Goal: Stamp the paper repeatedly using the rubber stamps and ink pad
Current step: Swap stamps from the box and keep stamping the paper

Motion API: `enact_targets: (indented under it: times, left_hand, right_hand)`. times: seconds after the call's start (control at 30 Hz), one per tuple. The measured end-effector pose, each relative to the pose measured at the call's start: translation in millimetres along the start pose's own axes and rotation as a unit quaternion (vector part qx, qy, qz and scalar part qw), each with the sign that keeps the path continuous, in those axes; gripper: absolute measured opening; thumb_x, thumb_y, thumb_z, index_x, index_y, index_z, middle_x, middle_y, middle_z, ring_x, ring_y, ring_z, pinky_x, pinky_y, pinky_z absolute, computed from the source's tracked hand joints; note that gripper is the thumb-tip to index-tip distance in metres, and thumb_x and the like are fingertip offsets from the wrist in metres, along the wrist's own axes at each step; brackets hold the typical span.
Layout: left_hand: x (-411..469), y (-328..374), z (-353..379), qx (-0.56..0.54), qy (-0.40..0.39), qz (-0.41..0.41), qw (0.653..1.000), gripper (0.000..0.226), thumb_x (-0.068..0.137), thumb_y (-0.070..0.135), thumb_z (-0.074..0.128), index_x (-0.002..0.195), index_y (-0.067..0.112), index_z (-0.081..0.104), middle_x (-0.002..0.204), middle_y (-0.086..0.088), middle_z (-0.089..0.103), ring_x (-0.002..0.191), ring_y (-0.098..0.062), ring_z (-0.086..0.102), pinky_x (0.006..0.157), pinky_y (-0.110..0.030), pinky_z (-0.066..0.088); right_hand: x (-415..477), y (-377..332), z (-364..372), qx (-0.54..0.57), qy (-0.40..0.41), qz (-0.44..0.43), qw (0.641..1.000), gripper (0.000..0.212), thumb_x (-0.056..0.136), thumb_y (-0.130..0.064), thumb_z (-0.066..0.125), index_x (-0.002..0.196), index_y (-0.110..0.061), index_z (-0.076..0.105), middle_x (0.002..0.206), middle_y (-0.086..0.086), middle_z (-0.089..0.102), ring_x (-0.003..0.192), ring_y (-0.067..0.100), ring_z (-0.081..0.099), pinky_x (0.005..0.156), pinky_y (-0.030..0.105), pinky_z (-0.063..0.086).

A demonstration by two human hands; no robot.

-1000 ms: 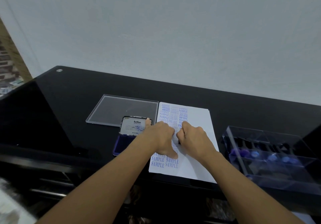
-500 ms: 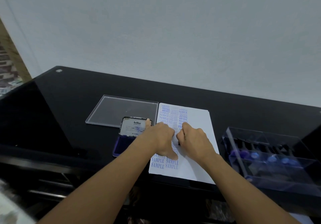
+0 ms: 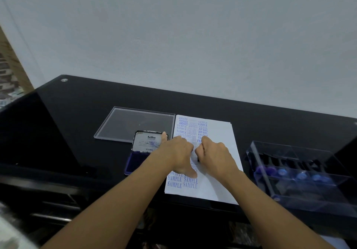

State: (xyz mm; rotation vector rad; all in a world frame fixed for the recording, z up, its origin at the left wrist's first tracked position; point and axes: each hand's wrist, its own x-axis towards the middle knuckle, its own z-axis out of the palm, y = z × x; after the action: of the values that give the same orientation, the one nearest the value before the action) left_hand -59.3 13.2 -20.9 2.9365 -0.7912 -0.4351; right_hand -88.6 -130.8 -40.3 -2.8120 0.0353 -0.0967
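Head view shows both your hands down on the paper (image 3: 220,138), which lies flat on the black table (image 3: 77,117) between the ink pad (image 3: 135,161) and the clear box (image 3: 289,196). Your left hand (image 3: 177,152) rests palm down on the left part of the sheet, over rows of blue printed words. Its thumb (image 3: 191,173) is spread out toward you, and one fingertip (image 3: 164,135) reaches past the sheet's edge to touch the corner of the ink pad's raised lid.

Your right hand (image 3: 214,156) sits just beside the left, fingers curled tight into a fist round a stamp (image 3: 198,159). Only a dark sliver of it shows between your two hands, low against the sheet; whether its face touches the paper cannot be told from here.

The ink pad stands open just left of the paper, its blue pad toward you. A flat clear lid (image 3: 133,125) lies behind it, its edge just beside the paper's far left corner. To your right, the clear box holds a row of spare stamps (image 3: 301,176) with blue tops
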Motion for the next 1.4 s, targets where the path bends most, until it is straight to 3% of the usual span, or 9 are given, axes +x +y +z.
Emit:
enact_targets:
  times: [0.33, 0.57, 0.77, 1.1, 1.27, 1.4]
  left_hand:
    - [0.5, 0.7, -0.2, 0.002, -0.004, 0.0, 1.0, 0.062, 0.076, 0.064, 0.073, 0.119, 0.022, 0.061, 0.12, 0.003, 0.06, 0.132, -0.019, 0.042, 0.117, -0.067, 0.004]
    - [-0.4, 1.7, -2.2, -0.002, -0.008, 0.0, 1.0, 0.061, 0.077, 0.063, 0.074, 0.121, 0.023, 0.061, 0.123, 0.004, 0.061, 0.133, -0.019, 0.042, 0.118, -0.067, 0.003]
    - [-0.8, 0.9, -0.9, -0.002, -0.003, 0.001, 1.0, 0.061, 0.076, 0.065, 0.073, 0.12, 0.024, 0.062, 0.122, 0.004, 0.061, 0.132, -0.019, 0.042, 0.117, -0.067, 0.004]
    - [-0.6, -0.8, 0.3, -0.01, 0.006, 0.004, 1.0, 0.056, 0.075, 0.064, 0.073, 0.115, 0.025, 0.063, 0.115, 0.006, 0.062, 0.13, -0.018, 0.044, 0.117, -0.067, 0.004]
    - [-1.5, 1.3, -1.1, -0.006, 0.004, 0.002, 1.0, 0.057, 0.076, 0.063, 0.073, 0.117, 0.024, 0.063, 0.117, 0.005, 0.062, 0.13, -0.018, 0.045, 0.117, -0.066, 0.004]
    - [-3.3, 1.5, -1.9, -0.009, 0.005, 0.0, 1.0, 0.057, 0.076, 0.062, 0.074, 0.117, 0.024, 0.063, 0.113, 0.006, 0.062, 0.126, -0.018, 0.047, 0.117, -0.066, 0.005]
  right_hand:
    - [-0.7, 2.8, 3.2, 0.029, 0.007, -0.001, 1.0, 0.028, 0.096, -0.038, 0.045, 0.078, -0.019, 0.035, 0.067, 0.005, 0.052, 0.065, 0.028, 0.048, 0.052, 0.033, 0.031]
    - [-0.5, 3.8, 4.7, 0.012, 0.014, -0.003, 1.0, 0.036, 0.096, -0.039, 0.047, 0.071, -0.025, 0.025, 0.063, 0.001, 0.046, 0.056, 0.02, 0.04, 0.048, 0.031, 0.027]
    - [-1.1, 4.2, 5.1, 0.02, 0.016, -0.004, 1.0, 0.033, 0.096, -0.041, 0.048, 0.075, -0.022, 0.031, 0.063, 0.001, 0.048, 0.058, 0.022, 0.043, 0.05, 0.031, 0.029]
    - [-0.4, 1.2, 3.0, -0.012, 0.015, -0.007, 1.0, 0.038, 0.097, -0.04, 0.047, 0.071, -0.026, 0.023, 0.063, -0.003, 0.041, 0.053, 0.014, 0.037, 0.047, 0.029, 0.024]
    - [-1.1, 0.9, 1.8, -0.002, 0.014, -0.008, 1.0, 0.029, 0.097, -0.04, 0.049, 0.081, -0.02, 0.034, 0.064, -0.004, 0.044, 0.055, 0.013, 0.04, 0.048, 0.028, 0.029]
    - [-1.0, 1.3, 2.9, 0.003, 0.013, -0.006, 1.0, 0.035, 0.095, -0.043, 0.05, 0.075, -0.023, 0.03, 0.063, -0.003, 0.045, 0.055, 0.015, 0.04, 0.048, 0.03, 0.028]
